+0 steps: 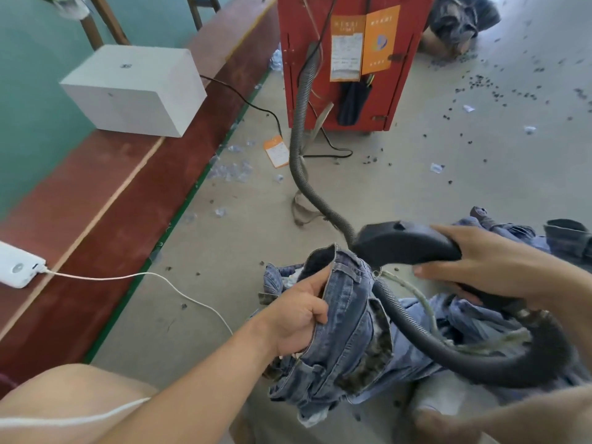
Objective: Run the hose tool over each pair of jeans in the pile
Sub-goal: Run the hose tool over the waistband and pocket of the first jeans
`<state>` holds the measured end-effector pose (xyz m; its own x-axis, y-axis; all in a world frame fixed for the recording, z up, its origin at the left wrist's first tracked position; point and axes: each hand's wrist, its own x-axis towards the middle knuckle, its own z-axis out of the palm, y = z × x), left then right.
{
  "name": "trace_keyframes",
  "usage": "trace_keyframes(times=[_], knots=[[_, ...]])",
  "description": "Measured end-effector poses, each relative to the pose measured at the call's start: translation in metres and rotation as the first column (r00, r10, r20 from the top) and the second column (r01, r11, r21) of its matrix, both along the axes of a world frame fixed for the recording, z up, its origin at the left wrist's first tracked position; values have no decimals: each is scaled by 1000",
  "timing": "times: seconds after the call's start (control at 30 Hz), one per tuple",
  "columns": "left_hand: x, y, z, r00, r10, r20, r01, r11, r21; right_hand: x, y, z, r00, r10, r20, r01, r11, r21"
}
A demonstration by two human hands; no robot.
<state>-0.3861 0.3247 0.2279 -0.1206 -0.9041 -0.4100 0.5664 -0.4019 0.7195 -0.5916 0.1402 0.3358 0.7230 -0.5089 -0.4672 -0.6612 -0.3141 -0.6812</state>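
- On the front of the red cabinet (349, 75) we see two orange cards (365, 43) with printed writing, too small and blurred for us to read; another orange tag (276, 152) lies on the floor (432, 187) below, equally unreadable.
- At the lower middle, our left hand (298, 318) grips the pair of jeans (346, 322) by the waistband, fingers (317, 312) curled round the denim edge, holding it up above the floor.
- We see the jeans hang with their long axis running from the waistband at the top down toward the bottom edge of the view, the open waist facing up and away from us.
- Our right hand (490, 261) grips the black hose tool (407, 243), fingers wrapped round its rear end; its long axis lies roughly level, the blunt nose pointing left and touching, or just beside, the top of the waistband.
- We note the ribbed hose (301, 123) running from the cabinet down across the floor to the tool's nose, and a second stretch of hose looping from under the right hand across the front of the jeans, partly covering them.
- More jeans (525, 238) lie piled on the floor behind and below our right hand.
- To the left, a white box (134, 91) sits on the red-brown desk (112, 203), and a white device (17, 267) with a white cable (144, 275) rests near its edge.
- Dark scraps (499, 91) litter the floor to the right.
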Motion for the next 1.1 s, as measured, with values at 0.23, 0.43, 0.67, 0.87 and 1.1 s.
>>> trace_keyframes(times=[0.23, 0.43, 0.67, 0.87, 1.1], knots=[[9, -3, 2, 996, 60, -62, -64, 996, -67, 22, 31, -23, 997, 65, -40, -73, 962, -262], [7, -3, 4, 994, 77, -79, -80, 996, -37, 16, 25, -9, 993, -80, 84, 91, 988, -127], [-7, 2, 2, 1000, -23, -16, 22, 998, -54, 30, 35, -18, 994, -84, 72, 94, 985, -145], [5, -2, -4, 962, 111, -251, -110, 994, 18, 6, -3, -4, 1000, -20, -23, 15, 984, -179], [10, -2, -13, 936, 150, -318, -130, 988, 83, 17, 14, -19, 987, 144, -68, -155, 968, -196]])
